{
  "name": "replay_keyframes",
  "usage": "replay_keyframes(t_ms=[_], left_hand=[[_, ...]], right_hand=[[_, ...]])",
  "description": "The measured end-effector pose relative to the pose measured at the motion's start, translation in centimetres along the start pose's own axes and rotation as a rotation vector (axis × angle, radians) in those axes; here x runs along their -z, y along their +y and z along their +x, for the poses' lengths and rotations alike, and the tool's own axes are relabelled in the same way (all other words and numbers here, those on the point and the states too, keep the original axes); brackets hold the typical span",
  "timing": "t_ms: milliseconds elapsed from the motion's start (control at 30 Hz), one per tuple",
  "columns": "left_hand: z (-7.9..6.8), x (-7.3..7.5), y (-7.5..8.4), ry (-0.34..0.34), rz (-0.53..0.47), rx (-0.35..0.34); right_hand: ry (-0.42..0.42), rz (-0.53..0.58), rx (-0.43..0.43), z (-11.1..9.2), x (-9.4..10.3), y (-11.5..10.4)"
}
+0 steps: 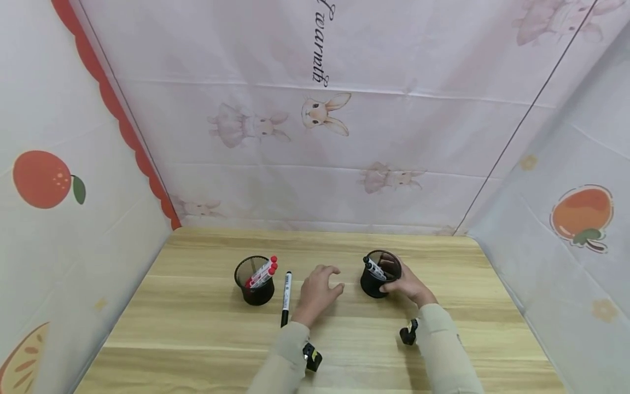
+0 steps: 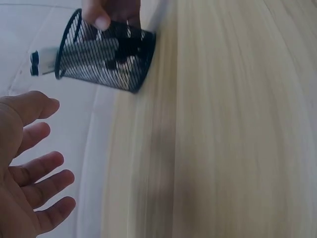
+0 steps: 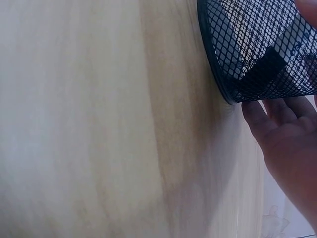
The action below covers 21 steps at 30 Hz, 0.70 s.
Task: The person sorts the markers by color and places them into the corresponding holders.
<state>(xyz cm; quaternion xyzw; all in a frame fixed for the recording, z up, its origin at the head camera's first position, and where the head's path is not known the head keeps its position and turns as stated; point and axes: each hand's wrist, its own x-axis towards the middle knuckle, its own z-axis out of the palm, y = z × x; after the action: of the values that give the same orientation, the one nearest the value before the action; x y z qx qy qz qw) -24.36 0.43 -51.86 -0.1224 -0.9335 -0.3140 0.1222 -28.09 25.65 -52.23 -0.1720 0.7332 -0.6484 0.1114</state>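
Two black mesh pen cups stand on the wooden table [image 1: 197, 328]. The left cup [image 1: 254, 288] holds red-capped markers [image 1: 263, 271]. Beside it a black marker [image 1: 286, 298] lies flat on the wood. My left hand [image 1: 319, 288] rests on the table just right of that marker, fingers spread and holding nothing; in the left wrist view the left hand [image 2: 32, 166] is open. My right hand [image 1: 404, 284] grips the side of the right cup [image 1: 378, 276], which holds black markers [image 1: 375, 268]. The right wrist view shows this cup [image 3: 262, 49] with the right hand [image 3: 285, 139] curled against it.
Fabric walls printed with rabbits and oranges enclose the table on the left, back and right. In the left wrist view, the right cup [image 2: 106, 52] stands with fingers [image 2: 101, 12] on its rim. Bare wood lies in front of both hands.
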Motion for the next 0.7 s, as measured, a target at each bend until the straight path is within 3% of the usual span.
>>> replay_keyframes(t_ms=[400, 567, 700], left_hand=[[-0.9, 0.8, -1.9, 0.000, 0.076, 0.047], [-1.1, 0.9, -2.5, 0.014, 0.091, 0.068], [-1.2, 1.0, -3.0, 0.043, 0.170, 0.056]], right_hand=[[0.004, -0.042, 0.000, 0.5, 0.9, 2.1], [-0.017, -0.045, -0.036, 0.5, 0.6, 1.2], [-0.044, -0.036, -0.023, 0.5, 0.3, 0.3]])
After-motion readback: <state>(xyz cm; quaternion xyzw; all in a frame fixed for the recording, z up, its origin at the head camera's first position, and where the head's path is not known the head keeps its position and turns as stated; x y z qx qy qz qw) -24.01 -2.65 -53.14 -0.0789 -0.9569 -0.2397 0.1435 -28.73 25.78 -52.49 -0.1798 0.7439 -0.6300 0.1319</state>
